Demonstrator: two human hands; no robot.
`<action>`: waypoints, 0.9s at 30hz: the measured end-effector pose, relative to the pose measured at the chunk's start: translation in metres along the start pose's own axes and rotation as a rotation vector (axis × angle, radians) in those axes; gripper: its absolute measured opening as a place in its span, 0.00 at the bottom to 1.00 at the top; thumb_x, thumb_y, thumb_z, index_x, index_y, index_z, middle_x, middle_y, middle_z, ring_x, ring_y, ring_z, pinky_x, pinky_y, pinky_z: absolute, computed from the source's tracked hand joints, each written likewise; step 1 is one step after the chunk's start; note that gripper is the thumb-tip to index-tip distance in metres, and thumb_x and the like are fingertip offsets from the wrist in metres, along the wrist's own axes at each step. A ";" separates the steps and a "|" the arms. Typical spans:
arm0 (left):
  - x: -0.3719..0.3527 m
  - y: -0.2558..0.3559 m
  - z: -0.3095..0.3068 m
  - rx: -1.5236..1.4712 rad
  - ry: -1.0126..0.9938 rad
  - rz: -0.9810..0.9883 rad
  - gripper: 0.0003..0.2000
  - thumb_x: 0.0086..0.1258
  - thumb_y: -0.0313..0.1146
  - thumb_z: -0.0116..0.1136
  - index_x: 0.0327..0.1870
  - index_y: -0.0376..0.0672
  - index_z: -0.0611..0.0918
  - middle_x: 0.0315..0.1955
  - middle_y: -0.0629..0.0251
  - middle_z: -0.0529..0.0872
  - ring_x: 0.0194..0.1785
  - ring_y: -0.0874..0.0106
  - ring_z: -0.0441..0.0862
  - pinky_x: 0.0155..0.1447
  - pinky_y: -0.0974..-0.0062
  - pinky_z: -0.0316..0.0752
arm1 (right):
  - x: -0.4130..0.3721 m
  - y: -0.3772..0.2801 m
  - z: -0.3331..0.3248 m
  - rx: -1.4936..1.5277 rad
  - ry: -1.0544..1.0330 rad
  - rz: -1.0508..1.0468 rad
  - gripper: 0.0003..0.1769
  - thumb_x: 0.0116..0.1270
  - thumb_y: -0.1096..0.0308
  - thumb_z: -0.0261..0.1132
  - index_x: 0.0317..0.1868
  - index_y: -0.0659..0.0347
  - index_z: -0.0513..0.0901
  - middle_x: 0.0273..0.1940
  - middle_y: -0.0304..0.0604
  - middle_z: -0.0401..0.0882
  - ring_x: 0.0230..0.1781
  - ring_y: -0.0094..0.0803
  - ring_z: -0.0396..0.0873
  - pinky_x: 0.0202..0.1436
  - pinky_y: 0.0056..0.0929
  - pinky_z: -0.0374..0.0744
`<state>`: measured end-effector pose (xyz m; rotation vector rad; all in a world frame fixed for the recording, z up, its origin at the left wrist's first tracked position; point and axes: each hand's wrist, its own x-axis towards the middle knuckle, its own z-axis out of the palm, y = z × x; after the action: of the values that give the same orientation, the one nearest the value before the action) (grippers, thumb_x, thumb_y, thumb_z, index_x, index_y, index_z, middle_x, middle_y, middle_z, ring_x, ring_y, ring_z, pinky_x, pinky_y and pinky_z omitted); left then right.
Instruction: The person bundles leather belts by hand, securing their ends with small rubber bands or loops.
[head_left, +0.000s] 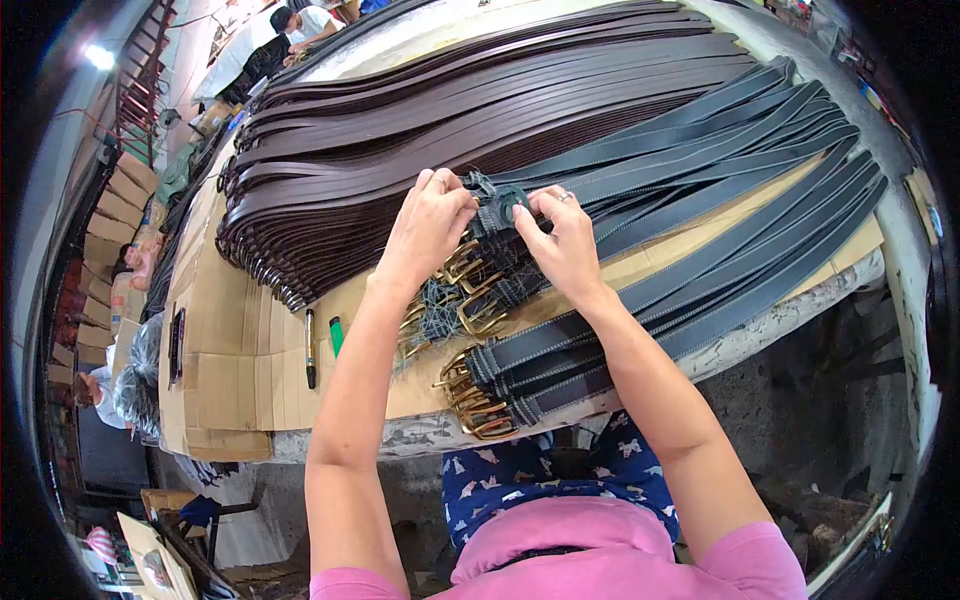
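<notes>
My left hand (435, 222) pinches the edge of a dark belt end (490, 212) over the pile, fingers closed. On the other side of that belt end, my right hand (560, 235) is closed on it too, thumb on a dark round piece (513, 203). Below my hands lie gold buckles (478, 290) and a tangle of dark threads (437, 318). Grey-black stitched belts (700, 150) stretch away to the right. Nearer the table edge is another bundle of belts (640, 330), its gold buckles (475, 395) at the left end.
Dark brown belts (400, 120) form a large stack behind my hands. A black marker (310, 348) and a green object (336, 334) lie on the cardboard (225, 370). Other people (310, 25) are at the far end and at the left (105, 390).
</notes>
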<state>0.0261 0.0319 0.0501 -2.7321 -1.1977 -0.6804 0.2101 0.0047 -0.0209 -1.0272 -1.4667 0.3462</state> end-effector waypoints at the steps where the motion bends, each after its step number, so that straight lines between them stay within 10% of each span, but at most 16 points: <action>1: 0.000 0.001 -0.001 -0.013 0.004 -0.022 0.05 0.64 0.27 0.62 0.38 0.36 0.83 0.40 0.58 0.80 0.49 0.60 0.77 0.55 0.65 0.73 | 0.000 0.000 0.000 -0.005 -0.010 0.011 0.10 0.64 0.70 0.66 0.30 0.70 0.79 0.35 0.49 0.80 0.37 0.42 0.77 0.45 0.34 0.74; 27: -0.005 0.013 0.004 -0.272 0.016 -0.175 0.08 0.69 0.28 0.58 0.39 0.32 0.76 0.35 0.53 0.82 0.39 0.62 0.81 0.47 0.67 0.76 | -0.001 0.003 0.003 -0.016 -0.019 -0.013 0.10 0.61 0.70 0.66 0.28 0.68 0.77 0.34 0.49 0.77 0.40 0.45 0.73 0.48 0.39 0.71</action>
<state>0.0337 0.0208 0.0451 -2.8492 -1.4523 -0.9483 0.2086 0.0063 -0.0243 -1.0287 -1.4950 0.3364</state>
